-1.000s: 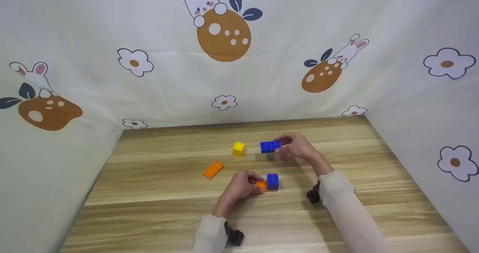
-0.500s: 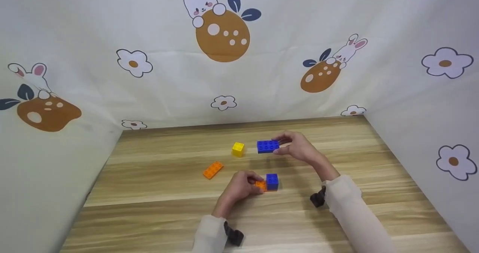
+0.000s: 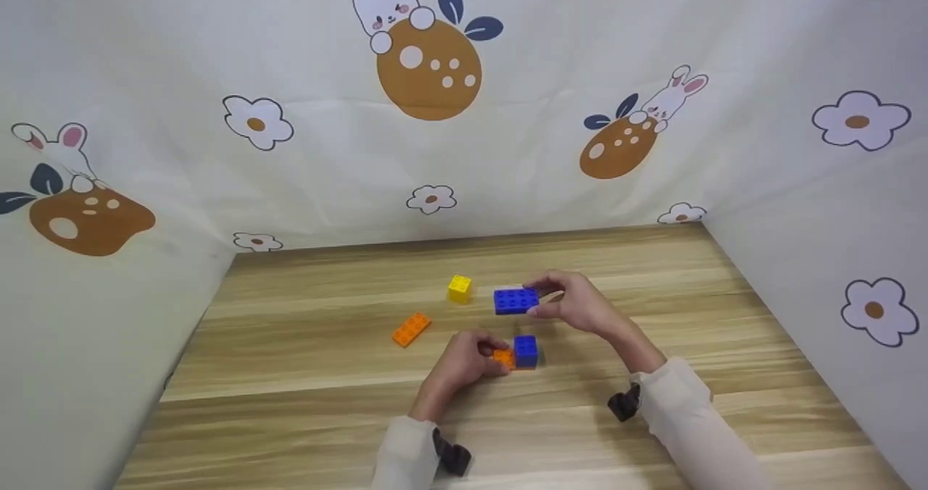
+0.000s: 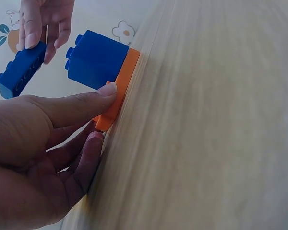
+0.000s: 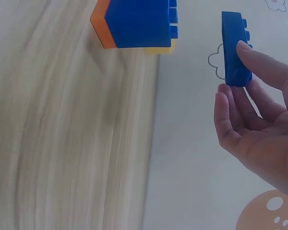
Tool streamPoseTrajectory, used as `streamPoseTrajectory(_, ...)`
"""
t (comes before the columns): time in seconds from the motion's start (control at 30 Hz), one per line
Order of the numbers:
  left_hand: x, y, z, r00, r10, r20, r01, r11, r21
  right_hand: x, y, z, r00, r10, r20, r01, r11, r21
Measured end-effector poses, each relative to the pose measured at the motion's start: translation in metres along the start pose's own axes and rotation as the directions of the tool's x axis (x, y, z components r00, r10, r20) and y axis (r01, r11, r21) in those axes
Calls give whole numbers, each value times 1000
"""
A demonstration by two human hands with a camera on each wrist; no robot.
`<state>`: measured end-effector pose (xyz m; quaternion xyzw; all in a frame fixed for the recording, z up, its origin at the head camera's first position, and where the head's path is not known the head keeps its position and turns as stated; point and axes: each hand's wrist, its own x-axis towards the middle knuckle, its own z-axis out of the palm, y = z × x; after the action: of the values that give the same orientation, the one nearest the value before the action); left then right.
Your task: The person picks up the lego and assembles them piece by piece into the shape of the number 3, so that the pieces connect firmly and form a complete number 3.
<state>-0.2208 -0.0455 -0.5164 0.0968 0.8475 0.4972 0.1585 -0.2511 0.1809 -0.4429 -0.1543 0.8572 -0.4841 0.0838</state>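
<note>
Blue flat brick pinched by right hand; left hand holds orange plate.

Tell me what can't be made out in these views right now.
- Orange plate: head view, left hand covers most of it.
- Flat blue brick: its underside, turned away in every view.
- Yellow brick: right wrist view, mostly behind the blue cube.
- Blue cube: top cut off by the right wrist frame edge.

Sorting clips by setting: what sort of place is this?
Likely a small tabletop play booth: a wooden table, bunny-and-flower cloth walls, and toy bricks such as the flat blue brick in the right hand.
</note>
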Motion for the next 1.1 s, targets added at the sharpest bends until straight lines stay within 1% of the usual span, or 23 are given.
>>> streamPoseTrajectory(0.43, 1, -1, -1, 1000, 25, 3, -25, 999, 36, -14, 9, 8, 998, -55, 27, 56, 998, -16)
streamPoseTrajectory(0.53, 1, -2, -1, 999, 34, 3, -34, 999, 35, -16, 11, 10, 997, -71, 41, 71, 997, -12)
streamPoseTrajectory(0.57, 2, -2, 0, 999, 45, -1, -45, 998, 37, -16, 12, 10, 996, -73, 47, 73, 997, -10)
streamPoseTrajectory(0.67, 2, -3, 1, 997, 70, -13, -70, 997, 44, -18, 13, 12, 996, -59, 62, 59, 998, 5)
streamPoseTrajectory(0.77, 2, -4, 1, 996, 89, -25, -88, 995, 53, -20, 14, 14, 997, -29, 76, 29, 1000, 4)
streamPoseTrajectory(0.93, 2, -3, 1, 997, 77, -28, -75, 995, 60, -22, 15, 17, 995, 23, 101, -22, 1000, -4)
streamPoseTrajectory(1.1, 1, -4, 0, 997, 75, -30, -73, 994, 77, -24, 17, 19, 993, 22, 114, -22, 1000, -2)
